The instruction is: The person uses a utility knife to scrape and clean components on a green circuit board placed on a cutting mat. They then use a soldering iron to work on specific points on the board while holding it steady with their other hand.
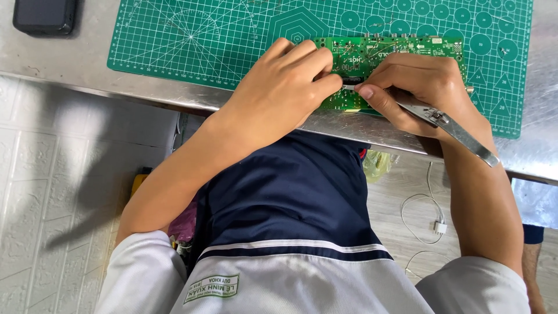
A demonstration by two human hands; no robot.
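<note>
Hands (279,87) (418,87) on green circuit board (401,49), right gripping metal tweezers (447,125)

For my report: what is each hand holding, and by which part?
The right hand grips metal tweezers near their tip. The left hand presses on the green circuit board; whether it grips anything cannot be told.

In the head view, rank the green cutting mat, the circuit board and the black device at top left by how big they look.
1. green cutting mat
2. circuit board, partly hidden by the hands
3. black device, cut off by the frame edge, so ranks 2 and 3 are unsure
</note>
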